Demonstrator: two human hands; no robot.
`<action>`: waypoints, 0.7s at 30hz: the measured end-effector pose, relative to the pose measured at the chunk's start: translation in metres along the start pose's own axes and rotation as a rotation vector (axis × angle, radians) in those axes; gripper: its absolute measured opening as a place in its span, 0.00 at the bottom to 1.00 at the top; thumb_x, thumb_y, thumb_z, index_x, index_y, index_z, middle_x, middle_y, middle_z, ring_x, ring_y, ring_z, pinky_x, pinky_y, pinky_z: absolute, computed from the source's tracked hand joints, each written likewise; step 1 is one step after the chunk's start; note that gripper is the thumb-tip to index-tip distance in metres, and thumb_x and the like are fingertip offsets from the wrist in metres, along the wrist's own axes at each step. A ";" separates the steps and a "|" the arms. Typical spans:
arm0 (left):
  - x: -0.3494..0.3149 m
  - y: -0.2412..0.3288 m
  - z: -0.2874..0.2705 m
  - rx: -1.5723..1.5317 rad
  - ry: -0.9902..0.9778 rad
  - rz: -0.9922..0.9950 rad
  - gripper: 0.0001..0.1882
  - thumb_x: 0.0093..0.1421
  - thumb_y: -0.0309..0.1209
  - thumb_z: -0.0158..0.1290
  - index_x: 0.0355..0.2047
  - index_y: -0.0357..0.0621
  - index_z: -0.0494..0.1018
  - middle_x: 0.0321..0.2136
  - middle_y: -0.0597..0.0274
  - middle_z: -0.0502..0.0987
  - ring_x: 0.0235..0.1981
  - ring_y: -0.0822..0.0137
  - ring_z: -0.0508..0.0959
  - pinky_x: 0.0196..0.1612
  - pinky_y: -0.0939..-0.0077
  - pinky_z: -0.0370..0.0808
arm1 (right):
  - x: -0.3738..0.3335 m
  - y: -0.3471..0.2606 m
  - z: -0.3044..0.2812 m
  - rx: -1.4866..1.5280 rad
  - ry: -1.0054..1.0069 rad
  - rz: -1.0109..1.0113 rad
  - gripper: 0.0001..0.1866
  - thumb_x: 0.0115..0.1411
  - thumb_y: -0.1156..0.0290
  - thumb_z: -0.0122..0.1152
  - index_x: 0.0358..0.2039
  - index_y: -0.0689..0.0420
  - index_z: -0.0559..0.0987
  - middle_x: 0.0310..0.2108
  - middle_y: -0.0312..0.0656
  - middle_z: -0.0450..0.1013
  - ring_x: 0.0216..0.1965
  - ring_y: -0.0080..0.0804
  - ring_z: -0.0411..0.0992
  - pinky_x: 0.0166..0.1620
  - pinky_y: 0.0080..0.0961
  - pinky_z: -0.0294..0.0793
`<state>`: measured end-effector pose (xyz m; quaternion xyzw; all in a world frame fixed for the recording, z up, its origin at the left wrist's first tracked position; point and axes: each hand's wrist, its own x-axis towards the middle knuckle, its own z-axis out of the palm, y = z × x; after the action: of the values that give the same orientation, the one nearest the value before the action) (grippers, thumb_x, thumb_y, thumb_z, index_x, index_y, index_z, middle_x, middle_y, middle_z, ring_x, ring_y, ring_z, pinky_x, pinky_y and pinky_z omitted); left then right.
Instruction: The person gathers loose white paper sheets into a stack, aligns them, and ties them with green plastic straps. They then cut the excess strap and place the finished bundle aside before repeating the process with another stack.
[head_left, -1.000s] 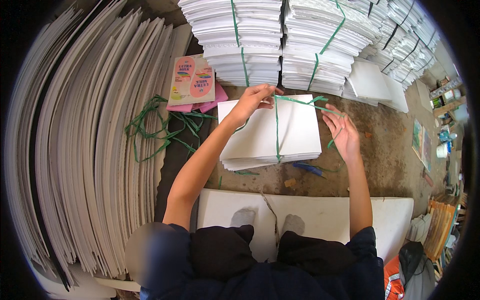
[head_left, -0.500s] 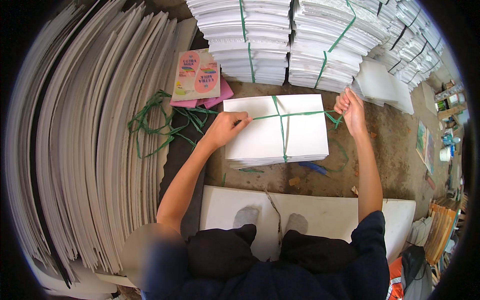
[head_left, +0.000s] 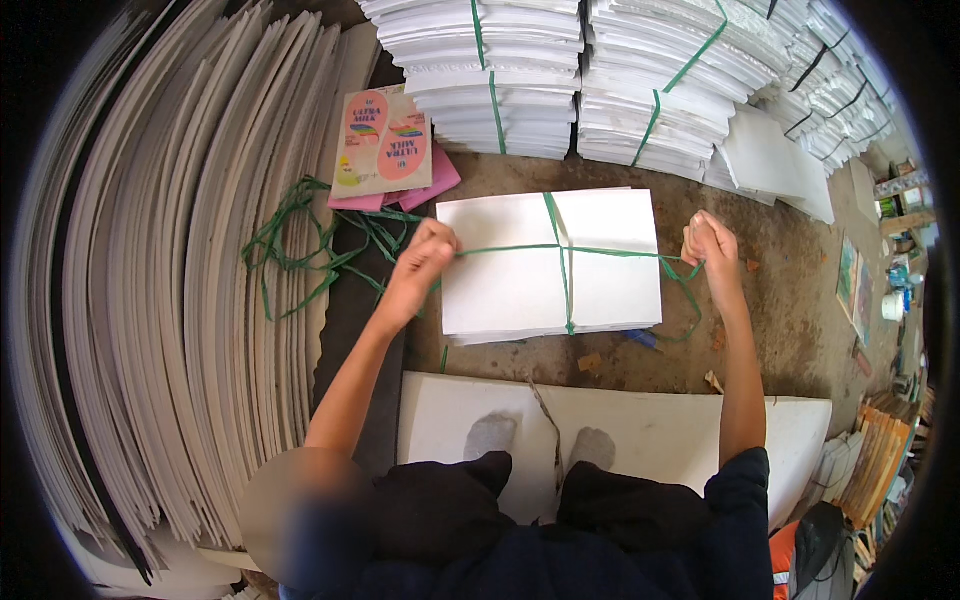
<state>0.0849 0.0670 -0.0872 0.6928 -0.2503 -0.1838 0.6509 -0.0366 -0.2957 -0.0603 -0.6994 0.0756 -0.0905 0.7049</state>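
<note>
A stack of white sheets [head_left: 500,295] lies on the floor before me. Green plastic twine [head_left: 610,252] crosses over its top, one strand running side to side and another front to back. Beyond the stack's left edge, my left hand [head_left: 424,262] is closed on the side-to-side strand. My right hand [head_left: 712,245] grips the same twine off the right edge, its fingers closed, and a loose tail hangs below it. Between the two hands the strand looks taut. A tangle of the same green twine [head_left: 290,235] trails off at the left.
Tall sheets [head_left: 200,280] stand packed along the left. Bound paper stacks [head_left: 490,100] rise at the back. A printed carton sheet [head_left: 385,140] lies over pink pieces [head_left: 435,180]. A blue object [head_left: 640,338] sits by the stack's front edge. My feet rest on a white board [head_left: 660,420].
My left hand has moved left and a little nearer, and my right hand has come lower, toward me. The side-to-side strand now lies nearer the middle of the stack.
</note>
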 end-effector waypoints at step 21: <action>-0.034 -0.010 0.012 0.373 -0.028 0.254 0.14 0.60 0.32 0.40 0.19 0.40 0.64 0.22 0.63 0.68 0.31 0.68 0.68 0.43 0.75 0.56 | 0.013 0.052 0.000 -0.004 0.277 -0.028 0.19 0.63 0.61 0.39 0.17 0.56 0.60 0.12 0.30 0.52 0.16 0.20 0.52 0.24 0.20 0.60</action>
<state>0.0515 0.0772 -0.1009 0.7613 -0.3743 -0.0604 0.5260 -0.0232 -0.2980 -0.1118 -0.6827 0.1627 -0.1960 0.6849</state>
